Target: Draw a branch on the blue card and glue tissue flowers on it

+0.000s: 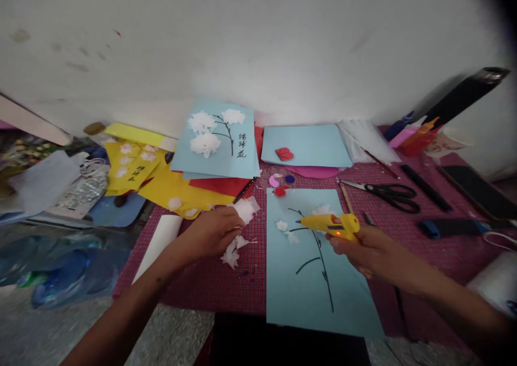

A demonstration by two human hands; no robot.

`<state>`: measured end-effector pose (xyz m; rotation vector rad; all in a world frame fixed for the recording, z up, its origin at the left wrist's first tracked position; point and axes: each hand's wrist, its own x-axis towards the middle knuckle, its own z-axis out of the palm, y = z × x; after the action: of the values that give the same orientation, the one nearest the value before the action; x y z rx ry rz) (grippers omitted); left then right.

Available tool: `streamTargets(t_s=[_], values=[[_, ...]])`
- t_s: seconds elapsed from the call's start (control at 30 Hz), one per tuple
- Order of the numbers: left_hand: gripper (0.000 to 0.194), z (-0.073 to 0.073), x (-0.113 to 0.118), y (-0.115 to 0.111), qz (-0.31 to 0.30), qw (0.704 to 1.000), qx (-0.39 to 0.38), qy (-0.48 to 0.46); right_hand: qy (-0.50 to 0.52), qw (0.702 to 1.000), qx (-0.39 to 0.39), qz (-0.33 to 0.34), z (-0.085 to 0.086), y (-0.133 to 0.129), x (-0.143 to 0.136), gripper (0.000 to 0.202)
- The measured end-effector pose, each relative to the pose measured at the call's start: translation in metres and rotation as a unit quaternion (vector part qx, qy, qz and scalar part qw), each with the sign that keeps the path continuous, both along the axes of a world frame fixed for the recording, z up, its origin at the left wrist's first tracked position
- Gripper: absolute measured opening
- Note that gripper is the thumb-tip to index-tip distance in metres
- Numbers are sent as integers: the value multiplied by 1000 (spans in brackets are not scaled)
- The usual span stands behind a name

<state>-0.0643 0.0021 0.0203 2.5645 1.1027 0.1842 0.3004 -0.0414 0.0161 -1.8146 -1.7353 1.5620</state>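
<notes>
My right hand (369,250) grips a yellow hot glue gun (333,225) whose small orange light glows. Its nozzle points left, over a light blue sheet (297,293) with a black branch drawn on it. White tissue paper flowers (283,226) sit beside the upper twigs, partly behind the gun on the right. Left of the sheet, my left hand (214,231) has its fingers bent and drawn together at a pile of white tissue paper pieces (245,210); the fingertips are partly hidden. More crumpled white tissue (232,254) lies just below that hand.
A blue card with white flowers (205,142) leans by the wall, near yellow cards (135,167). Black-handled scissors (393,194), a black marker (427,187), paint bottles (416,134) and a phone (472,191) lie right. A white paper roll (159,245) rests at the left edge.
</notes>
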Motion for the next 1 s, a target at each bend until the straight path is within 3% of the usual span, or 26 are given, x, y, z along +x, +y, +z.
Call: streamTargets(t_s=[0.1,0.23,0.5,0.57,0.67,0.8,1.0], values=[[13,-4,-2,-17,5,1000,-13,20,56,997,-14,-54,-7,-14,7,54],[21,-14,7,-31,40,996,15,76,94,988,-24,-119,-19,-31,18,52],[20,-31,24,-31,47,989,46,132,138,977,-37,-158,-22,-46,17,52],[24,-31,24,-28,59,992,22,110,148,975,-36,-160,-23,-49,18,50],[24,-25,19,-23,103,993,-54,-7,162,969,-41,-184,-26,-54,21,49],[20,-14,12,-16,200,948,-190,-160,184,956,-51,-224,-33,-59,23,49],[25,-15,6,-11,281,866,-330,-250,199,954,-55,-218,-45,-64,24,49]])
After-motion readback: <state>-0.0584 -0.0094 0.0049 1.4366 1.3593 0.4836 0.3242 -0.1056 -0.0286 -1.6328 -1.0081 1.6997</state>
